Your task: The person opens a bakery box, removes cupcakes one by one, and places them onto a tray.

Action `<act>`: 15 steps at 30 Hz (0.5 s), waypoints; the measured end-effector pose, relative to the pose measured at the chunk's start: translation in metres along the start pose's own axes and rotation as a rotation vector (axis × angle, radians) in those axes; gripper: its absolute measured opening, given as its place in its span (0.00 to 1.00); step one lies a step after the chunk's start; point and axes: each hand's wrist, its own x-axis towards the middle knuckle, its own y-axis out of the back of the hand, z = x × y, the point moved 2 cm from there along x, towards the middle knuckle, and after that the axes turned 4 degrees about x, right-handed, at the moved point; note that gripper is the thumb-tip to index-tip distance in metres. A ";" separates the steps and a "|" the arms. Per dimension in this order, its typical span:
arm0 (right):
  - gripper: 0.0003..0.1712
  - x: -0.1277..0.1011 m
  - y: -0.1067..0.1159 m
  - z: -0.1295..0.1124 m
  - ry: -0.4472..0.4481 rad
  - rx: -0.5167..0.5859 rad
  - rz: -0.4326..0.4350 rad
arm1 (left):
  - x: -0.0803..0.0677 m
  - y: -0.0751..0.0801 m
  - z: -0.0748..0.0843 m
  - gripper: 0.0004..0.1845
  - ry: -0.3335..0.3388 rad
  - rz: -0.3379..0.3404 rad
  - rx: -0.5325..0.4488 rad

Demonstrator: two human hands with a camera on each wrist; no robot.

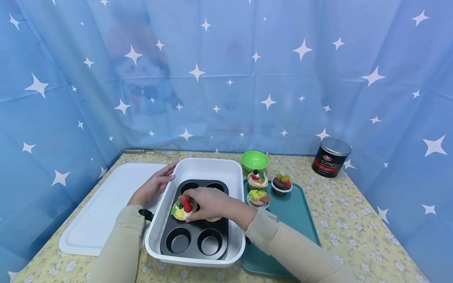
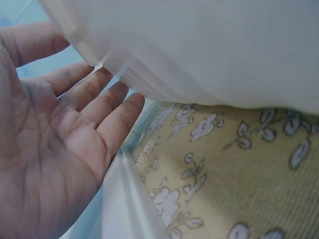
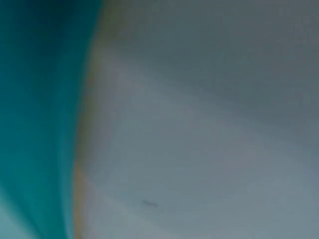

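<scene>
Floral-clothed worktop (image 1: 354,220) before a starred blue backdrop (image 1: 283,78). Left hand (image 1: 153,188), fingers straight and slightly apart, is resting against the white dish (image 1: 198,259) rim. Right hand (image 1: 207,203), fingers curled, is gripping a fruit-topped cupcake (image 1: 183,209) over the muffin tin (image 1: 194,239) inside the dish; three more cupcakes (image 1: 266,186) are sitting on the teal tray (image 1: 293,220).

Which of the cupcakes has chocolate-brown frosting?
The chocolate cupcake at the back right of the teal tray. The two beside it and the one under the right hand in the muffin tin have pale frosting.
</scene>
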 end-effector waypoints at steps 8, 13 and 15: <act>0.42 -0.001 -0.001 -0.001 0.019 0.018 0.021 | 0.001 0.000 -0.001 0.38 0.006 -0.001 -0.018; 0.42 -0.002 -0.001 -0.002 0.021 0.019 0.024 | 0.002 0.000 -0.001 0.38 0.009 0.006 -0.015; 0.42 -0.002 0.000 -0.002 0.025 0.026 0.023 | 0.002 0.000 0.000 0.37 0.011 0.006 -0.015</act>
